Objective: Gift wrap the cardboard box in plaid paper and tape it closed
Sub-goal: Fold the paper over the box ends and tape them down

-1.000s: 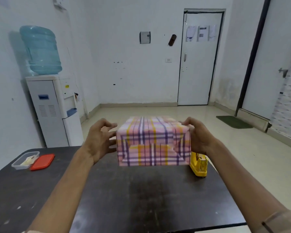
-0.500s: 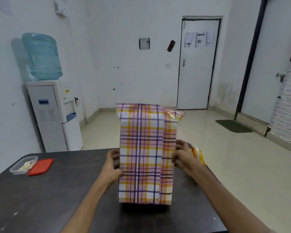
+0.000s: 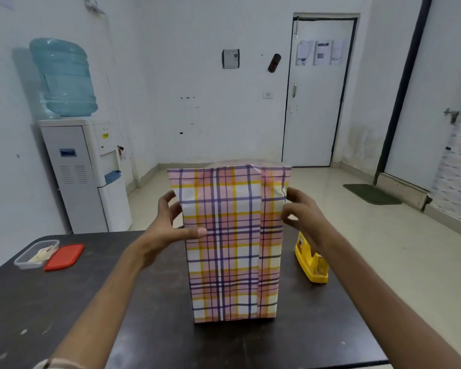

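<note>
The box wrapped in pink, yellow and purple plaid paper [image 3: 232,246] stands upright on end on the dark table [image 3: 149,328]. A paper seam runs down its front right side, and loose paper sticks up open at the top. My left hand [image 3: 171,225] holds the left side near the top, thumb across the front and fingers behind. My right hand [image 3: 301,217] pinches the right edge of the paper near the top. A yellow tape dispenser [image 3: 312,262] sits on the table just right of the box, partly behind my right forearm.
A clear plastic container [image 3: 36,253] and its red lid [image 3: 64,257] lie at the table's far left. A water dispenser [image 3: 83,166] stands by the left wall beyond the table. The table's right edge runs close to the tape dispenser.
The box went from being held flat in the air to standing on end on the table. Both hands have since slid up its sides toward the open top.
</note>
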